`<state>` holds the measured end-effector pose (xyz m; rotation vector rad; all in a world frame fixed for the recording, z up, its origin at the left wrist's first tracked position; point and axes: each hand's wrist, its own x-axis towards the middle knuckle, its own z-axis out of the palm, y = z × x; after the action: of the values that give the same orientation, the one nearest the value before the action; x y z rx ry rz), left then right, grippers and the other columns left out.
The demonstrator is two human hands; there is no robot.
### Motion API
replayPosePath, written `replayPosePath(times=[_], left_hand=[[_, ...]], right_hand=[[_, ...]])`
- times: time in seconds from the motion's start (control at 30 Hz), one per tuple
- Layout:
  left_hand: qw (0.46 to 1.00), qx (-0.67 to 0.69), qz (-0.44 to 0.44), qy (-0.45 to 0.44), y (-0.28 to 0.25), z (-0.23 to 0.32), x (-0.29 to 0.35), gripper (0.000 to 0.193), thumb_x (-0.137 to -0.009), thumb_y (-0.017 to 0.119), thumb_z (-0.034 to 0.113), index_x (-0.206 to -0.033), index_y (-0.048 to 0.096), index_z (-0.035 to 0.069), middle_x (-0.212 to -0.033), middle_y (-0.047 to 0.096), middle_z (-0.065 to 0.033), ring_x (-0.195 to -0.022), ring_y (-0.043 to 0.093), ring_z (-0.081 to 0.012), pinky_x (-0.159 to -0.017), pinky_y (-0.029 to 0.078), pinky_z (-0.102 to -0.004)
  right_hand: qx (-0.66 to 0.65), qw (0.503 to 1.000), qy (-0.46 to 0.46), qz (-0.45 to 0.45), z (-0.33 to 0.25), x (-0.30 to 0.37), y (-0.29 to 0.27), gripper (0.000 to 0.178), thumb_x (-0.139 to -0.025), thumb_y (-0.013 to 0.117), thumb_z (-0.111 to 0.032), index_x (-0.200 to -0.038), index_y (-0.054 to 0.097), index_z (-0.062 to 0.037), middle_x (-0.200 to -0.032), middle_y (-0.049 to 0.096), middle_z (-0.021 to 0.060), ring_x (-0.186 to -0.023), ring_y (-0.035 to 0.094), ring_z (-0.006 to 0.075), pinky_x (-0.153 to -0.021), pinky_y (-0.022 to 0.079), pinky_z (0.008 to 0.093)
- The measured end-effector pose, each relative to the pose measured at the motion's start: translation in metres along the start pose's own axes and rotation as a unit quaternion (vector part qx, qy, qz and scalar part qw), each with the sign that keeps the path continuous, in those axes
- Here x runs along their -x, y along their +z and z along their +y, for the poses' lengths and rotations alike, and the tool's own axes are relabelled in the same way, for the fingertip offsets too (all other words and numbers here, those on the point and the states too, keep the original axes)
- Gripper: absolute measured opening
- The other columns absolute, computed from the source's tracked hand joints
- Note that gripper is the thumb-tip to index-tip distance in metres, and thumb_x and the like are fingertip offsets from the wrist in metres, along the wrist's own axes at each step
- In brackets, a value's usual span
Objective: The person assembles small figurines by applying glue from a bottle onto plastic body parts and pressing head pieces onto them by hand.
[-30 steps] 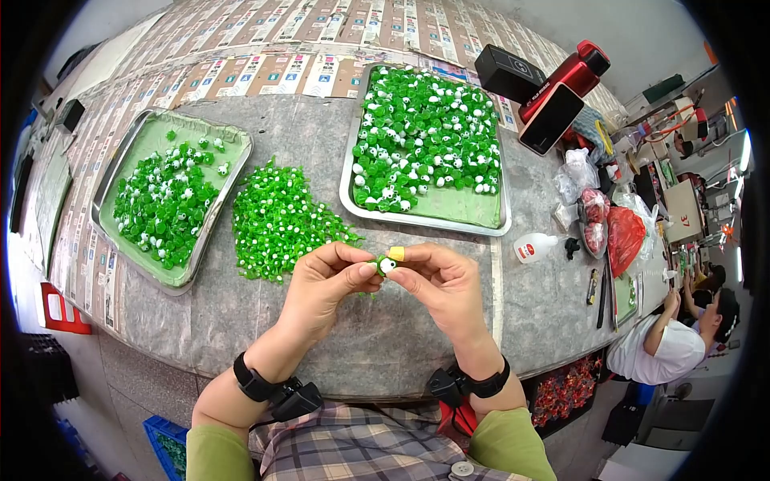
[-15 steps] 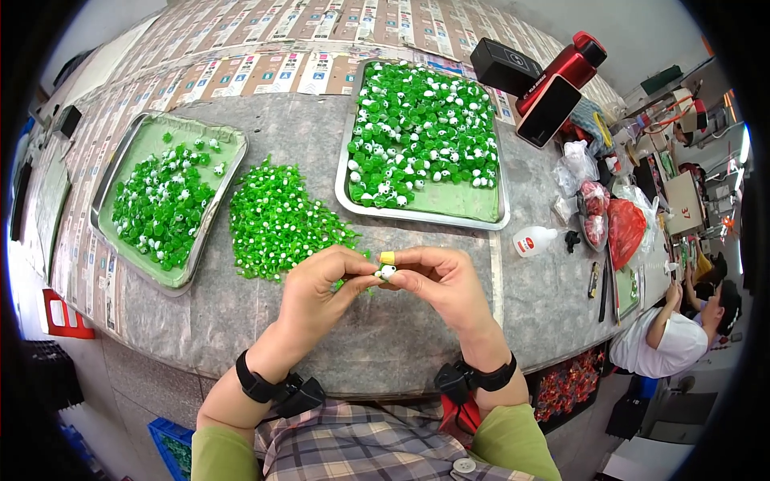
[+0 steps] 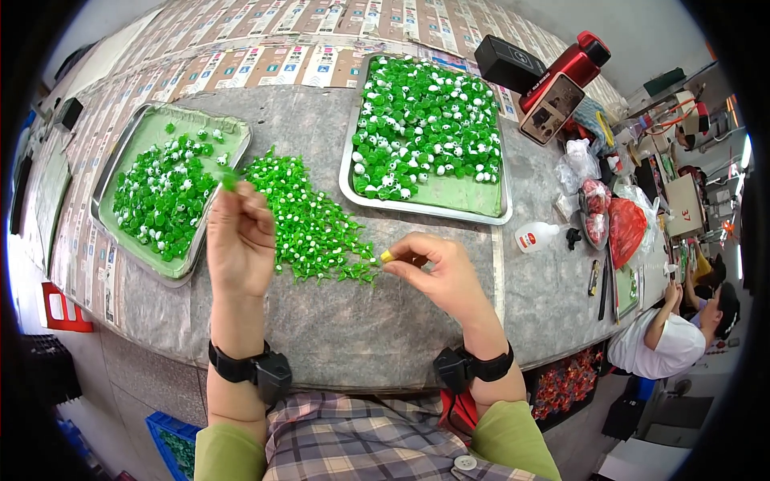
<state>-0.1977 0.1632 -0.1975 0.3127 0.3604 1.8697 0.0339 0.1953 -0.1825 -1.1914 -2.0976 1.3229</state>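
Note:
My left hand (image 3: 243, 240) is raised beside the left tray, its thumb and fingers pinching a small green plastic piece (image 3: 229, 178) blurred by motion. My right hand (image 3: 445, 276) stays over the grey table cover at the near right edge of a loose pile of small green pieces with white parts (image 3: 309, 224). A yellow finger cot (image 3: 387, 256) covers its index fingertip, which meets the thumb in a pinch; whatever lies between them is too small to make out. The left tray (image 3: 103, 180) holds green pieces with white eye-like balls.
A larger metal tray (image 3: 346, 172) full of similar green-and-white pieces stands at the far middle. To the right are a white bottle (image 3: 536, 237), a phone (image 3: 553, 108), a red flask (image 3: 581, 60), a black box (image 3: 507, 62) and plastic bags (image 3: 626, 232). Another person (image 3: 662, 341) sits at far right.
My hands, together before over a white-balled green piece, are now apart. The left has swung left and up to the left tray with a green piece. My right hand has barely moved.

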Motion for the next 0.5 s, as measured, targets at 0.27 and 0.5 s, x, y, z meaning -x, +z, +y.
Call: replayPosePath(times=[0.27, 0.5], left_hand=[[0.996, -0.076, -0.005, -0.047, 0.008, -0.005, 0.006, 0.028, -0.085, 0.046, 0.027, -0.103, 0.048, 0.005, -0.079, 0.046, 0.0003, -0.068, 0.046, -0.0080, -0.057, 0.045, -0.0194], [0.835, -0.519, -0.083, -0.162, 0.021, -0.037, 0.026, 0.014, -0.078, 0.057, 0.010, -0.089, 0.057, 0.002, -0.071, 0.055, 0.0001, -0.061, 0.048, -0.0041, -0.054, 0.040, -0.0176]], right_hand=[[0.250, 0.961, -0.119, 0.002, 0.015, -0.002, 0.020, 0.009, -0.071, 0.056, -0.015, -0.075, 0.054, -0.0074, -0.075, 0.053, 0.0065, -0.078, 0.052, 0.0245, -0.066, 0.043, 0.0357], [0.204, 0.962, -0.170, 0.064, 0.004, 0.004, 0.007, 0.013, -0.069, 0.058, -0.009, -0.078, 0.051, -0.0038, -0.074, 0.052, 0.0088, -0.072, 0.051, 0.0255, -0.060, 0.041, 0.0344]])
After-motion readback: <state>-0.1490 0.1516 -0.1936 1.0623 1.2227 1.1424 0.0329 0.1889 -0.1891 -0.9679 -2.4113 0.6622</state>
